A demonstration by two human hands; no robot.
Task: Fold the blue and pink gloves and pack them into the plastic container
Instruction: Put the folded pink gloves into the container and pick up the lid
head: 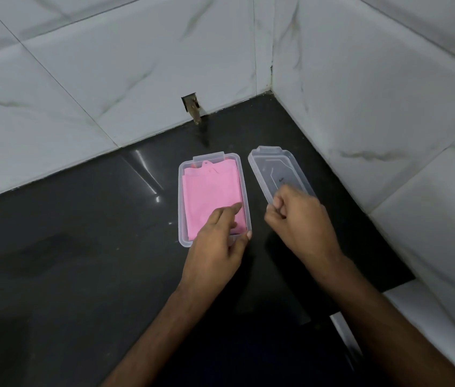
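- Head view: we see our left hand reaching forward over the near end of the plastic container, palm down, the forearm coming in from below.
- Its index finger lies straight and points away from us, the tip resting on the pink glove; the thumb sits against the container's near right corner. The other fingers are tucked under, and it has hold of nothing that we can make out.
- Our right hand is just to the right of the left, knuckles up, fingers curled into a loose fist.
- The fingertips of the right hand pinch the near edge of the clear lid, which stretches away from that hand toward the wall corner and looks lifted a little at the near end, though we cannot be sure.
- The pink glove is folded flat inside the container, filling most of it, directly ahead of the left hand's fingertip.
- We cannot see a blue glove; if it lies under the pink one, it is hidden.
- Count: two hands, one container, one lid, one pink glove visible.
- Container and lid lie side by side on the dark glossy bench, close but apart, the lid ahead of the right hand.
- White marbled wall tiles rise beyond both hands and to the right of the right hand.
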